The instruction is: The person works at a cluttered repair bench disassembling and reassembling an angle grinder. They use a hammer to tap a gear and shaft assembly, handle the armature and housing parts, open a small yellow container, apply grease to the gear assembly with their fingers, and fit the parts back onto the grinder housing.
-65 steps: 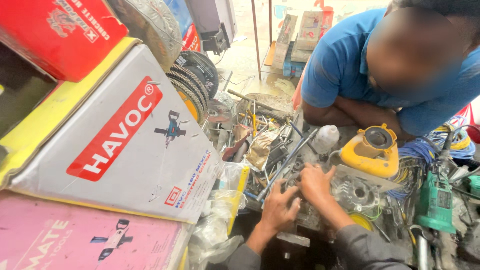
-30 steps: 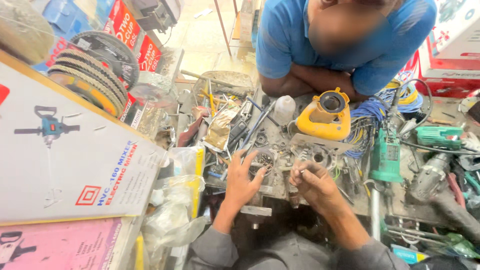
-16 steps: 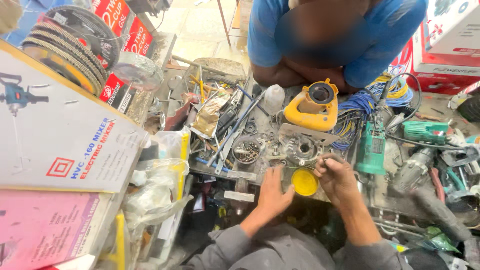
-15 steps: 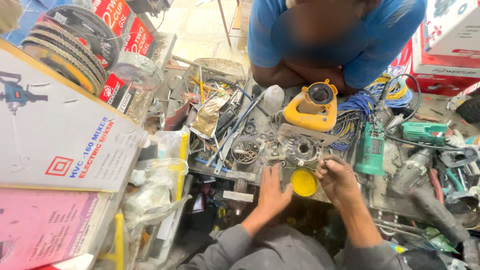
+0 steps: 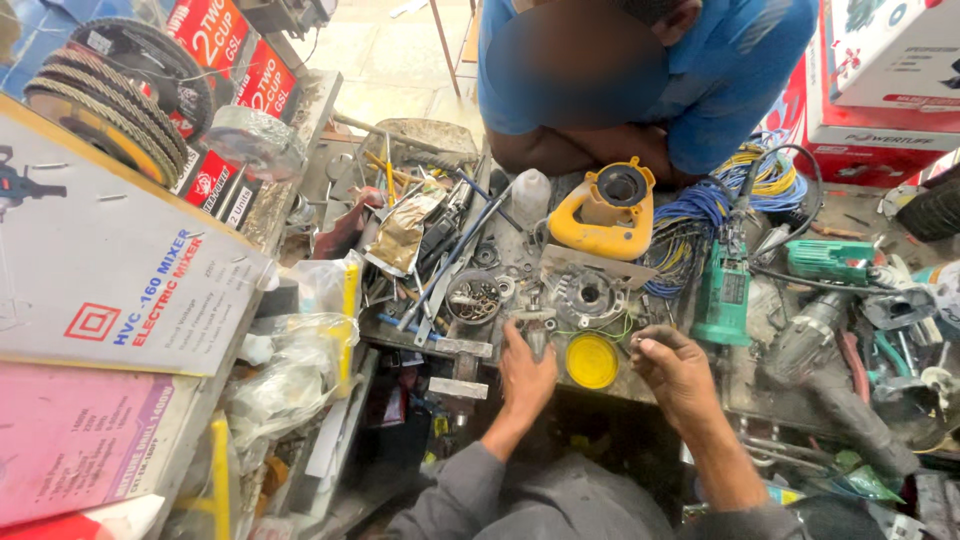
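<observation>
— Where are the two hands?

— The left hand (image 5: 527, 372) lies on the near edge of the worktop (image 5: 680, 385). Its fingers reach to a small metal part (image 5: 532, 318) just in front of the grey motor housing (image 5: 588, 292); if it grips the part, I cannot tell.

— And the right hand (image 5: 672, 366)?

— It is closed narrow, the fingertips pinched together on something very small, too small to name. Between both hands lies a round yellow cap (image 5: 591, 360).

— What is behind?

— A yellow tool casing (image 5: 600, 212), and a person in a blue shirt (image 5: 730, 70) with folded arms. A green power tool (image 5: 724, 296) lies to the right.

Bright even daylight, sharp, edges distorted
</observation>
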